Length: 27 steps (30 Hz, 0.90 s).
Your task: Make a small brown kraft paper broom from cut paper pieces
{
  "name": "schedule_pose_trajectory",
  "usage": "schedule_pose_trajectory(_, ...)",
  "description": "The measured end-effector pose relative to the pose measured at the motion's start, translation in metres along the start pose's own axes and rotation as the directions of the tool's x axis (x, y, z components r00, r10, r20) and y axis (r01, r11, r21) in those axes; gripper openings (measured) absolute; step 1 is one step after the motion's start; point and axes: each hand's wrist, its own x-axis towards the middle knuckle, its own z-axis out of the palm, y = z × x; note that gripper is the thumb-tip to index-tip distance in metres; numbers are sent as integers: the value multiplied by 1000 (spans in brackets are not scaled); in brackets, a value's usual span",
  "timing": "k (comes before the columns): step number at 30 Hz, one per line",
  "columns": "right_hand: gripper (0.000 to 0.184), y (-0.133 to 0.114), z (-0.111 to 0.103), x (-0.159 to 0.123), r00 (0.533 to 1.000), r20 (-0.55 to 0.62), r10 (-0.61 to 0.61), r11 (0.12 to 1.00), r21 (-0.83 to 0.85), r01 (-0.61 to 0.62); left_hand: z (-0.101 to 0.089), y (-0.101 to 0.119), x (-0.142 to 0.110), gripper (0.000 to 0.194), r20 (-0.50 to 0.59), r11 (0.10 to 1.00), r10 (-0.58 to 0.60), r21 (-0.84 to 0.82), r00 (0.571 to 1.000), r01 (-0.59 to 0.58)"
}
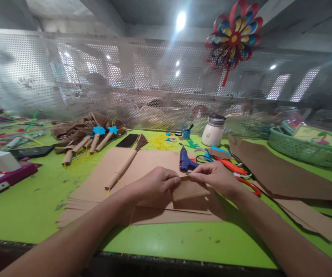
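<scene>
My left hand [160, 184] and my right hand [209, 174] pinch the upper edge of a small piece of brown paper [190, 189] between them. Beneath it lies a stack of brown paper sheets [96, 192] on the green table [39, 215]. A blue glue gun [184, 159] rests just beyond my fingers, its tip pointing away. Left of my left hand, a rolled brown paper tube [121, 169] lies slanted on the stack, with a fringed brown paper end [141, 142] at its far side. Parts of the small piece are hidden by my left hand.
Finished paper pieces with blue flowers [99, 130] lie at back left, by a black phone [127, 141]. Orange-handled scissors [231, 166] and a large brown sheet [284, 173] are right. A cream jar [212, 132], green basket [304, 148] and purple power strip [10, 180] stand around.
</scene>
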Motion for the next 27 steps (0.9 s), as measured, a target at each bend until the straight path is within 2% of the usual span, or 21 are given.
schedule_pose_trajectory(3,26,0,0,0,1000,4,18,999,41,-18,6,-2,1,27,-88,993,53,112,995,-43)
schedule_pose_trajectory(6,25,2,0,1,1000,23,1,998,66,-2,9,-3,1,24,-125,990,55,139,991,-38)
schedule_pose_trajectory(9,24,6,1,2,999,51,3,997,72,-7,7,1,0,24,-109,998,18,69,994,-10)
schedule_pose_trajectory(13,25,11,7,2,997,83,2,998,59,-7,8,8,-2,25,-26,989,-62,-139,998,58)
schedule_pose_trajectory(16,24,12,12,1,996,90,-4,997,81,-3,10,7,-1,27,-7,972,-44,-233,999,41)
schedule_pose_trajectory(21,20,11,17,-2,994,107,-19,987,159,1,7,1,2,25,-25,978,40,-202,999,-44)
schedule_pose_trajectory(27,23,7,15,-1,998,45,-32,986,165,24,3,2,2,29,-31,975,30,-220,999,-36)
